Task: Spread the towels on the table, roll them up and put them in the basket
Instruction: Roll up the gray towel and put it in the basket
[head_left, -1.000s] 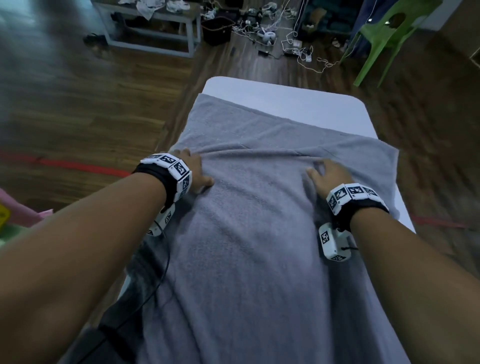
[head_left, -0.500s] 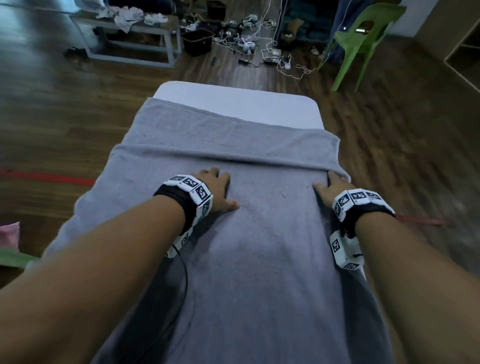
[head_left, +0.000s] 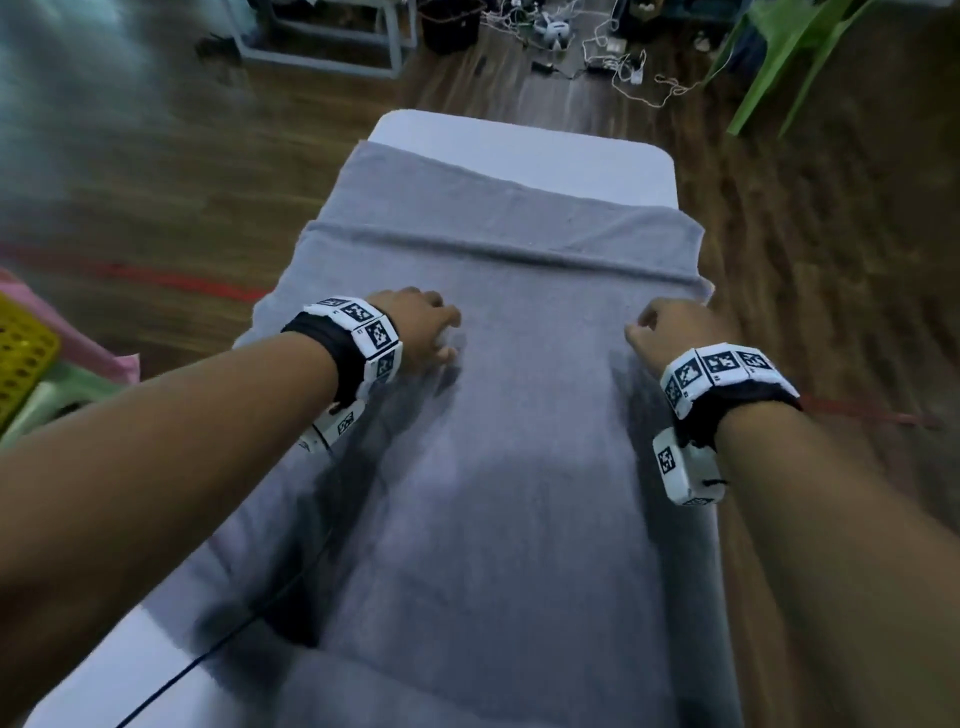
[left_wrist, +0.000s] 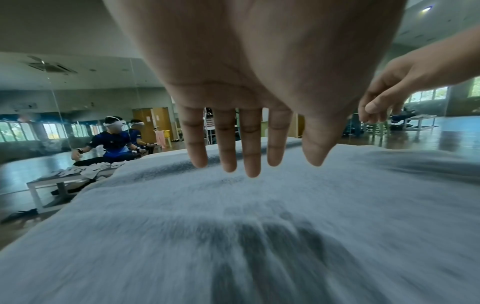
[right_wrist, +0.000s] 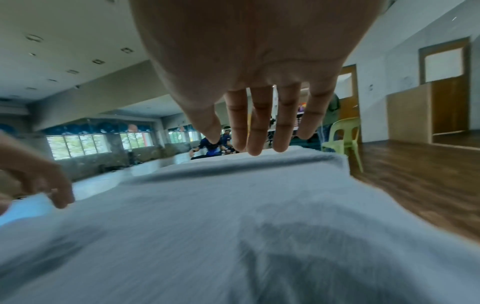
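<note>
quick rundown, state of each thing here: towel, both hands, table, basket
grey towel: spread flat along the table, one fold ridge across its far part, not rolled
left hand: open, fingers straight, low over the towel
right hand: open, fingers loosely extended, holding nothing
white table: mostly covered, far end bare
yellow basket: off to the left, contents not visible

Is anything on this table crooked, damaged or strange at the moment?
Nothing looks damaged or spilled. The grey towel lies flat on the white table, with one fold ridge across its far part and its left edge hanging over the side. Both hands, left hand and right hand, are over it, holding nothing.
</note>
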